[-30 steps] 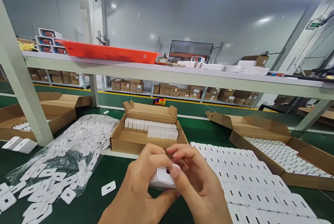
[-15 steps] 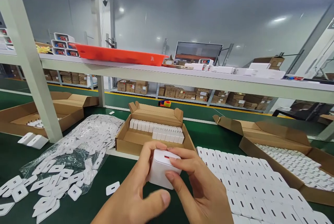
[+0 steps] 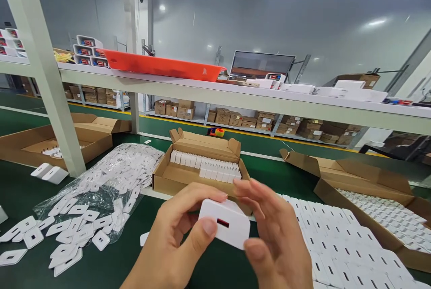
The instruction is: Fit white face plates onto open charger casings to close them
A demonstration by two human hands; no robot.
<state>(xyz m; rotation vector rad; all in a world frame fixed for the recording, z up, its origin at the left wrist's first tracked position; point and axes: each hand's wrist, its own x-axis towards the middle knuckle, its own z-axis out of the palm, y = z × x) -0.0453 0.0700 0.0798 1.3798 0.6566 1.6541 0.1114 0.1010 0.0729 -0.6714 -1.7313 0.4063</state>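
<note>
Between my hands is a white plastic charger housing, its end face with a dark red-tinged slot turned toward me. My left hand grips it, thumb on the slotted face and fingers over the top. My right hand is spread around its right side, thumb near the lower right corner; whether it touches is unclear. Behind them a cardboard box holds rows of similar white housings. To the right, several rows of slotted white housings stand on the green bench.
A clear plastic bag of white end plates spills toward the front left, with loose plates beside it. Open cartons stand at left and right. A shelf with a red tray crosses above; a post rises at left.
The housing has been tilted so its slotted face points toward me. My right fingers have moved off that face and opened out; my left thumb now presses on it.
</note>
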